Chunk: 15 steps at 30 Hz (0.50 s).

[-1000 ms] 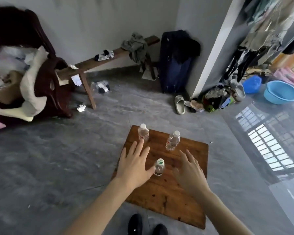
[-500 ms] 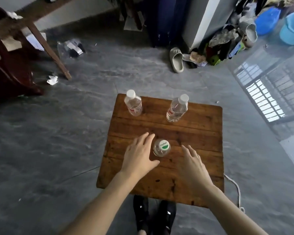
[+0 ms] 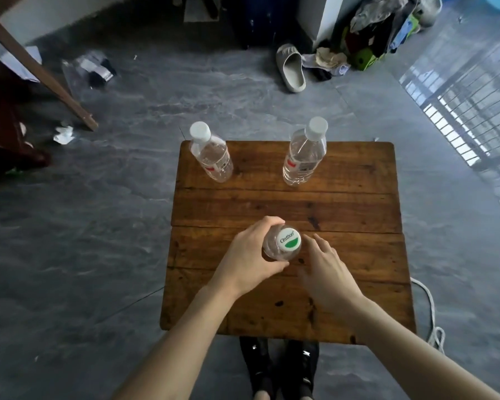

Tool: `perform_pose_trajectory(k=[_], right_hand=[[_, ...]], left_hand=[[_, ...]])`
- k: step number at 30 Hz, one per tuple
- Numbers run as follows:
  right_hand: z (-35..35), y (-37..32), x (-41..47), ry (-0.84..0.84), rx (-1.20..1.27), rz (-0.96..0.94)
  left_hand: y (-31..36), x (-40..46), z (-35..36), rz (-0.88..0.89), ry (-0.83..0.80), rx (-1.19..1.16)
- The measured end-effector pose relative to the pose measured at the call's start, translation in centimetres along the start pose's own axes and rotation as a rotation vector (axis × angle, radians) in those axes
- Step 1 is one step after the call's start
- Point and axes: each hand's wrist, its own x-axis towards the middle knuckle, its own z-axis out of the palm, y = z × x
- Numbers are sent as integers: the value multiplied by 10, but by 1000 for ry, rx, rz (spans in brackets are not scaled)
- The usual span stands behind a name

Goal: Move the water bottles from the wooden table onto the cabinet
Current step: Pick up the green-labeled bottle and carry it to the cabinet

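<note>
Left hand (image 3: 250, 254) is wrapping round the near bottle (image 3: 283, 245), fingers curling over its far side and thumb closing on the near side: the grip is holding the bottle just below its green-and-white cap. Bottle is standing upright on the wooden tabletop (image 3: 358, 255), roughly mid-board.

Right hand (image 3: 328, 272) is hovering just to the right of that grip, fingers loosely spread and reaching toward the bottle; whether the fingertips are touching it I cannot tell. It is holding nothing.

Beyond the grip, at the far edge of the tabletop, two more bottles are standing: the far-left bottle (image 3: 211, 154) ahead and to the left, the far-right bottle (image 3: 303, 154) ahead and to the right, both white-capped, both well apart from the hands.

Behind the grip, black shoes (image 3: 280, 368) are showing under the near edge. A beige slipper (image 3: 290, 67) is lying on the grey floor (image 3: 98, 226) far ahead. A white rope (image 3: 430, 313) is trailing off to the right.
</note>
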Motion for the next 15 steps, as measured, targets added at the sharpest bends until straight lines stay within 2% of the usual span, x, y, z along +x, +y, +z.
perform_pose_trajectory(k=[4,8,11,13,15], right_hand=[[-13,-4,-6,64,191,-7],[-44,-22,-26,53,614,154],[-75,-38,-48,-37,926,209],[-98,-48,-67,-136,1206,238],[-124,-57,-87,-216,1382,251]], left_hand=[[18,-12,-15,39,46,1],[58,-28,-52,104,170,-106],[98,-38,-84,174,258,-177],[127,-46,-106,205,269,-218],[156,-55,-126,228,273,-227]])
